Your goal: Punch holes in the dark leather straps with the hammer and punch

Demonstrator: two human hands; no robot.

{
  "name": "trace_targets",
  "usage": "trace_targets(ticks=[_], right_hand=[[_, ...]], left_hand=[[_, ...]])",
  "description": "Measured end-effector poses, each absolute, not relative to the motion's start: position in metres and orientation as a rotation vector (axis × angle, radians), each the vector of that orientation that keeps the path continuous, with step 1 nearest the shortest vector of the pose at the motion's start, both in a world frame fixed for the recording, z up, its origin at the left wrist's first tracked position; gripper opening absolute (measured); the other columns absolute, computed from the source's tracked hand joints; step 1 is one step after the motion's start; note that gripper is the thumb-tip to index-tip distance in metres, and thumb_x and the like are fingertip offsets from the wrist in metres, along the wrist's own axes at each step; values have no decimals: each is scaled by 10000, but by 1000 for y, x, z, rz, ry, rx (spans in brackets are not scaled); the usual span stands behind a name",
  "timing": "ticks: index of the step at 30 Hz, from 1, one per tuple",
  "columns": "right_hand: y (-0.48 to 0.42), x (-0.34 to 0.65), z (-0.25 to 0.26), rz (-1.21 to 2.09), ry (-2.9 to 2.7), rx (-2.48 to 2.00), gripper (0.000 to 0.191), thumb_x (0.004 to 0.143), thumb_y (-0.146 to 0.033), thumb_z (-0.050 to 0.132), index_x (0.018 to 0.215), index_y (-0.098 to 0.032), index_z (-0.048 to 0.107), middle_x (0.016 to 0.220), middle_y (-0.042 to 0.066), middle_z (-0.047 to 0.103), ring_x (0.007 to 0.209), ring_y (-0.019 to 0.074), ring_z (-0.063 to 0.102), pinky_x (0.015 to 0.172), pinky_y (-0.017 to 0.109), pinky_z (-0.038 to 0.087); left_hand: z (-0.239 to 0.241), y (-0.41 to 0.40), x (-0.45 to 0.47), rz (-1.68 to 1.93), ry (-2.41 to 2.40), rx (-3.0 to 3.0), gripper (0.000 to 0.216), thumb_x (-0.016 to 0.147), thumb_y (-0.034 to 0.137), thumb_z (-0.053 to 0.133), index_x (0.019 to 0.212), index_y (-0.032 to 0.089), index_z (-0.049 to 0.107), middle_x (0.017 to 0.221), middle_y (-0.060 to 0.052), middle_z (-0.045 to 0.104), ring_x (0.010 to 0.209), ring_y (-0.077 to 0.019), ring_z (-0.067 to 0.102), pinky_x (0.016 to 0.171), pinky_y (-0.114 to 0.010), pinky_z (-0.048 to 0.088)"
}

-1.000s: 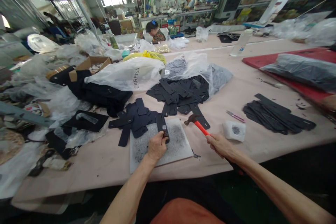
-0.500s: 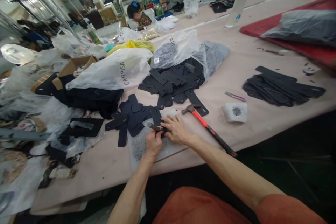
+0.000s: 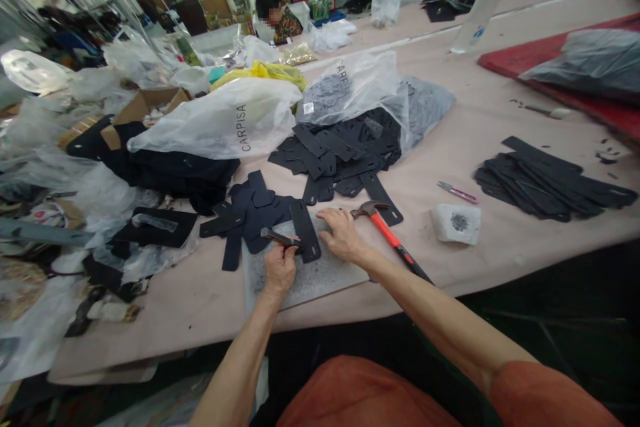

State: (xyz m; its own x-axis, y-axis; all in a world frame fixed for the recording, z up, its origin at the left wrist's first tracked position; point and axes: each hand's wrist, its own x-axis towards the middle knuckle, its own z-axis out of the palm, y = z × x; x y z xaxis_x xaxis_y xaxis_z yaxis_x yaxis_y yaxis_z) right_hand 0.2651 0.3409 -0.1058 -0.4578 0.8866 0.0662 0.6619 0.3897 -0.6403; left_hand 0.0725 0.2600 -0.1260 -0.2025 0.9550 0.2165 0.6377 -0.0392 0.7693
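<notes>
My left hand is closed round a thin metal punch tool, whose tip lies against a black strap piece. That strap rests on a speckled grey-white cutting pad. My right hand lies flat and spread on the pad beside the strap, holding nothing. A hammer with an orange-red handle lies on the table just right of my right hand.
A heap of dark strap pieces sits left of the pad, and more black straps spill from a clear bag. Another stack lies at the right, by a white foam block and small pink snips. A person sits far off.
My right hand put the hammer down on the table and moved to the pad. My left hand now holds the punch tool against the strap, which lies flat on the pad.
</notes>
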Motion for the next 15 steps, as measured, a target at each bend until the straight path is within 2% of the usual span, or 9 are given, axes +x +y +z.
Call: trace_targets(ticks=[5,8,12,15], right_hand=[[365,228,-98,763,-2245,-1553,470,820,-315,601,1262,-168,543,1273,135,600,1213,284,472,1057,442,237],[372,205,-97,756,-2214,-1650,425,787,-249,608,1202,-159,593,1151,132,665,1105,282,552,996,425,315],[407,202,-85,741,-2199,-1664,289,759,-187,582,1032,-162,675,915,69,716,870,208,638,803,306,436],[458,218,-50,634,-2146,-1665,345,777,-195,564,1103,-126,652,988,92,699,918,199,633,802,279,446]], left_hand=[[-124,259,73,1135,1847,1670,223,884,238,489,968,177,686,960,-65,745,907,-198,699,817,-314,560],[-122,256,73,1173,1830,1654,222,872,200,481,964,182,683,936,-59,746,883,-187,701,795,-298,563],[-124,254,72,1269,1847,1560,213,861,180,478,930,180,679,895,-59,738,847,-185,696,772,-295,555],[-128,255,70,1280,1856,1495,217,863,186,476,945,173,677,901,-69,733,853,-199,690,776,-316,543]])
